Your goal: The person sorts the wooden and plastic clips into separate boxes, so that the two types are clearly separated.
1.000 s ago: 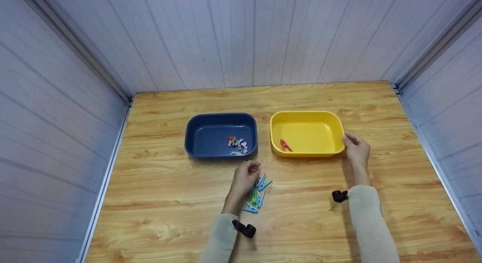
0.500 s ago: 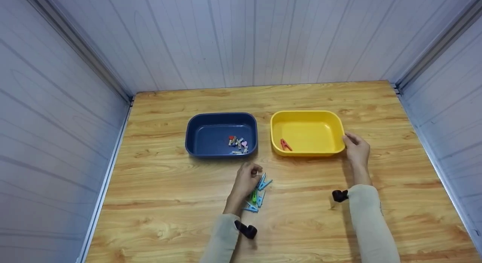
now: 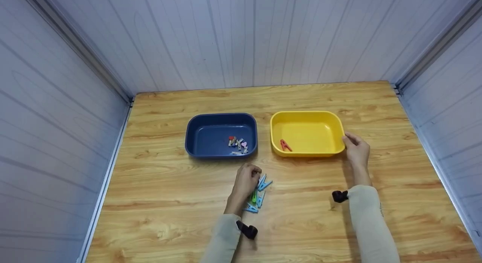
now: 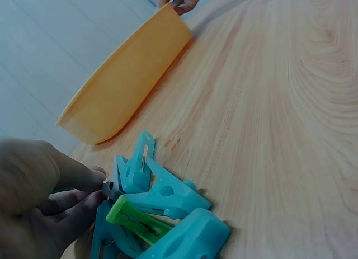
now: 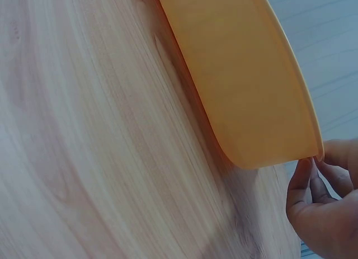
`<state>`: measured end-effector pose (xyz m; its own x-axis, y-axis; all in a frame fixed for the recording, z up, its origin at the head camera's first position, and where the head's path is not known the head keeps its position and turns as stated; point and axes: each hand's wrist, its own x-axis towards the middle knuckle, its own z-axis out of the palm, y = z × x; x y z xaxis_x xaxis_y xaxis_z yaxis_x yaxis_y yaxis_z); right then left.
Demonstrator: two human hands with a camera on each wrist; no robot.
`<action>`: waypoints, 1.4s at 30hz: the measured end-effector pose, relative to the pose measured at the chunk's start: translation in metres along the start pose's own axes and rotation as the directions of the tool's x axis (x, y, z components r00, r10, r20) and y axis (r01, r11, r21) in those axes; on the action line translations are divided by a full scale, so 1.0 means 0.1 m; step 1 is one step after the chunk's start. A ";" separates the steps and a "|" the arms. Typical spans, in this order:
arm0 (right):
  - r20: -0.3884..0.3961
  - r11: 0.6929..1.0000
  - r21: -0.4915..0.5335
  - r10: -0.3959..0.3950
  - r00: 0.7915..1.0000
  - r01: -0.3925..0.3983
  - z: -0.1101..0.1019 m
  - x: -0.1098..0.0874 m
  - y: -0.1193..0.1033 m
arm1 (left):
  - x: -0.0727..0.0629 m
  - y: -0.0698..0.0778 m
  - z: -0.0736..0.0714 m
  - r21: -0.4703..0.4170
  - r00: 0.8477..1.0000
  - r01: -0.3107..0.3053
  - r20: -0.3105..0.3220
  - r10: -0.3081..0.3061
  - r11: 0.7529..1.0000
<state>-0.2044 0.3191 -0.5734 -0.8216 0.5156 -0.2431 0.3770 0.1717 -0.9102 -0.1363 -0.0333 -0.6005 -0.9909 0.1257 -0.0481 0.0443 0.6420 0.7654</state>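
My left hand [image 3: 244, 182] is low over a pile of plastic clothespins, blue [image 3: 264, 185] and green [image 3: 254, 197]. In the left wrist view its thumb and fingers [image 4: 72, 178] pinch a small greyish piece [image 4: 111, 187] at the pile's edge, mostly hidden by the fingertips. Several blue clothespins [image 4: 165, 193] and a green one [image 4: 137, 221] lie against each other there. Over on the right, my right hand [image 3: 357, 150] grips the rim of the yellow bin [image 3: 308, 155] at its right side, thumb and fingers on the edge. A red clothespin [image 3: 285, 145] lies inside that bin.
A dark blue bin [image 3: 194, 153] stands left of the yellow one, with several tiny wooden clothespins [image 3: 238, 143] inside, some bearing hearts. Both rest on a wood-grain table [image 3: 158, 202]. Pale panel walls [image 3: 241, 40] enclose the back and sides.
The left hand has shifted slightly right and lower into the clothespin pile, its fingers now closer to the blue ones. My right hand and both bins stay in place.
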 end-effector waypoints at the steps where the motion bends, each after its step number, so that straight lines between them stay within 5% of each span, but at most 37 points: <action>1: 0.004 1.000 0.005 0.007 1.000 -0.007 0.00 0.00 0.00 | 0.00 0.00 0.01 0.002 1.000 -0.007 -0.014 0.007 1.000; 12: -0.005 0.998 0.044 0.035 0.999 -0.034 0.00 -0.01 -0.02 | 0.02 0.00 0.03 -0.016 0.994 0.041 -0.105 -0.043 0.999; 18: -0.018 0.999 0.041 0.027 0.999 -0.026 0.02 0.00 -0.01 | 0.03 -0.02 0.01 -0.118 0.988 0.110 -0.096 -0.122 0.987; 21: -0.013 0.999 0.028 0.018 1.000 -0.018 0.01 0.00 -0.01 | 0.04 -0.04 0.00 -0.220 0.972 0.209 -0.057 -0.226 0.953; 24: -0.013 1.000 0.021 0.020 1.000 -0.019 0.01 0.00 -0.02 | 0.05 -0.05 -0.03 -0.321 0.945 0.313 0.009 -0.327 0.894; 28: -0.019 0.999 0.032 0.020 1.000 -0.019 0.02 -0.01 -0.01 | 0.06 -0.05 -0.05 -0.414 0.921 0.377 0.073 -0.383 0.829; 35: -0.010 1.000 0.024 0.005 1.000 -0.005 0.01 -0.02 0.00 | 0.09 -0.01 -0.07 -0.467 0.936 0.334 0.059 -0.348 0.819; 42: -0.017 1.000 0.031 -0.003 1.000 0.003 0.02 -0.02 0.00 | 0.09 0.09 -0.11 -0.541 0.937 0.327 0.077 -0.341 0.775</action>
<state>-0.2040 0.3165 -0.5736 -0.8152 0.5295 -0.2348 0.3610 0.1475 -0.9208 -0.1466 -0.0351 -0.5873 -0.9337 -0.0429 -0.3555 -0.3580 0.1297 0.9247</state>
